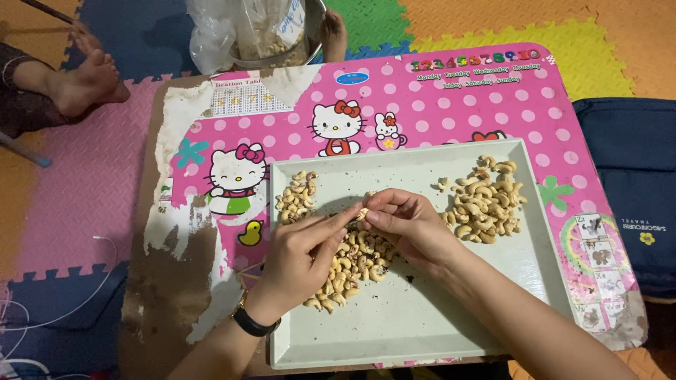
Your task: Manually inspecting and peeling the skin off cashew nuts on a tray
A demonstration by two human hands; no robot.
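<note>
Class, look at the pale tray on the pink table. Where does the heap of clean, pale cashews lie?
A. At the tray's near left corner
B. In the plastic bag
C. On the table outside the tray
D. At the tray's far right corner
D: the pale cashew heap lies at the far right of the tray, apart from the speckled cashews under the hands.

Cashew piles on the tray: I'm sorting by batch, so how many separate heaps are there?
3. One small pile sits at the tray's upper left, a larger one lies in the middle partly under the hands, and one is at the upper right.
</note>
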